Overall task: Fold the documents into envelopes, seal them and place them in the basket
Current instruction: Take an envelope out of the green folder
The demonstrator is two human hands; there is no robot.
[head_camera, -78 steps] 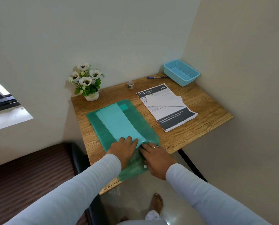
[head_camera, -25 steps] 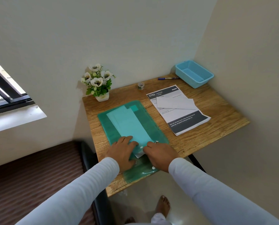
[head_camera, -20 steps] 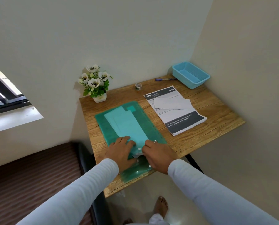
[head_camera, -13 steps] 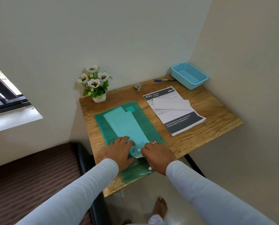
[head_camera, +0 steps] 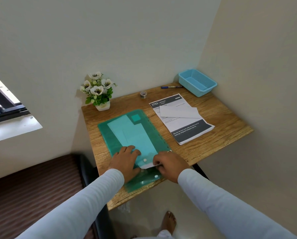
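left hand [head_camera: 127, 161] flat on folder [head_camera: 115, 135], grip wide, right hand [head_camera: 171, 165] grip pinching white paper [head_camera: 148, 165] at folder's near end, basket [head_camera: 206, 90] far right of surface [head_camera: 227, 128]

One view is given. It is taken from a camera worn on the person's head, and the scene is looked down on at a slant. The left hand [head_camera: 126, 162] and right hand [head_camera: 171, 165] are seen near, low in the middle; the paper [head_camera: 149, 165] pinched by the right hand is made out. Beyond the hands the table [head_camera: 227, 128] is seen, and below them the floor [head_camera: 144, 213].
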